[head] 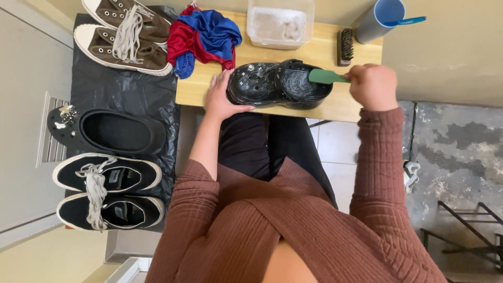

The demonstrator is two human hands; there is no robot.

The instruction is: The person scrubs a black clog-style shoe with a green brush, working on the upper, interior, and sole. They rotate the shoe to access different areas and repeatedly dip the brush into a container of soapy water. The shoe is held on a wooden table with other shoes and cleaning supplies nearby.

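Clearly braced for scrubbing: left hand flat, fingers spread against the black clog, pinning it on the small wooden table. Right hand fisted round a green brush, bristles beyond the knuckles, inside the heel.

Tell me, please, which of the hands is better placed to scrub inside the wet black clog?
Right hand: it grips the green brush, whose head sits in the black clog. Left hand steadies the toe.
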